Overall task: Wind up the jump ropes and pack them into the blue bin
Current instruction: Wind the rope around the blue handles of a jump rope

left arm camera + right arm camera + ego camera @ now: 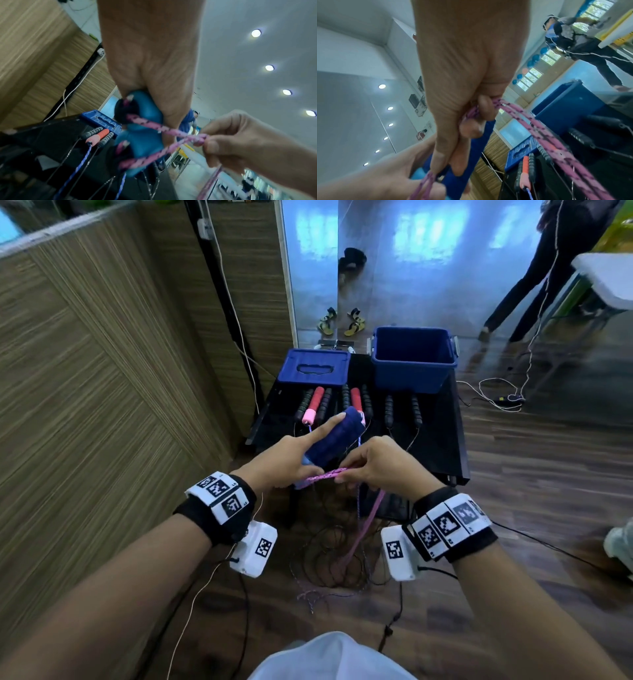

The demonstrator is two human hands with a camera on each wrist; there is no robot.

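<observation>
My left hand (284, 460) grips the two dark blue handles (337, 436) of a jump rope, held together above the black table's near edge, index finger stretched along them. Their light blue end caps (145, 136) show in the left wrist view, with the pink speckled rope (171, 133) coming out of both. My right hand (380, 463) pinches both pink strands (522, 113) just beside the caps. The rest of the pink rope (363, 529) hangs to the floor. The open blue bin (414, 357) stands at the table's far right.
The blue lid (315, 368) lies at the far left of the black table (442, 440). Several other ropes with black, red and pink handles (317, 404) lie in a row, their cords tangled on the floor (329, 573). A wooden partition stands left. A person (548, 268) stands far right.
</observation>
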